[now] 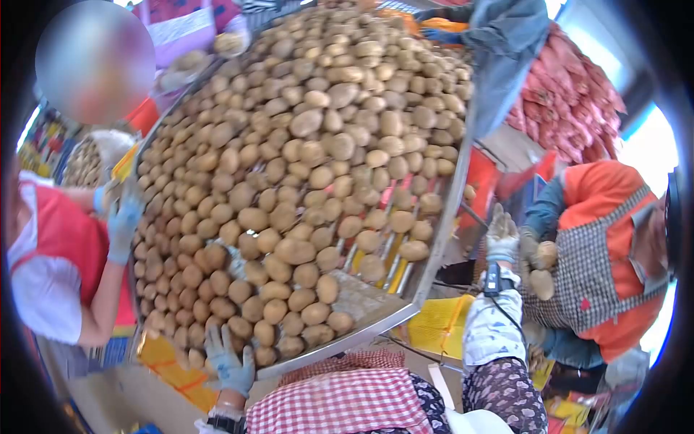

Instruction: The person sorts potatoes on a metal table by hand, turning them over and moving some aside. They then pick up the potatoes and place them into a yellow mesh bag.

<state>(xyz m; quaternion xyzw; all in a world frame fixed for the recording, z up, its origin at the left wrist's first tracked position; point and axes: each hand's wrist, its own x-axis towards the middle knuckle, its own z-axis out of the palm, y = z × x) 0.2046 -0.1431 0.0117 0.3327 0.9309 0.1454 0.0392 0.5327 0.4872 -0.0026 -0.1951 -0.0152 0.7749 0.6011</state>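
Holds the gloved left hand [230, 360] open, with spread fingers over the potatoes [295, 251] at the near rim of the metal table [365, 295], and the gloved right hand [502, 235] open and empty just off its right side. Shows potatoes heaped across the table, co-workers' gloved hands at its left side [124, 217] and beyond its right side [538, 264], then pink mesh sacks [567, 94] past its far right.

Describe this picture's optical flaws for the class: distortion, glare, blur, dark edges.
Head view: the tray rim bows, likely lens distortion; head view: black darkens the outer edges; head view: white glare washes out detail right of the pink sacks; head view: a round blur covers a patch at upper left.
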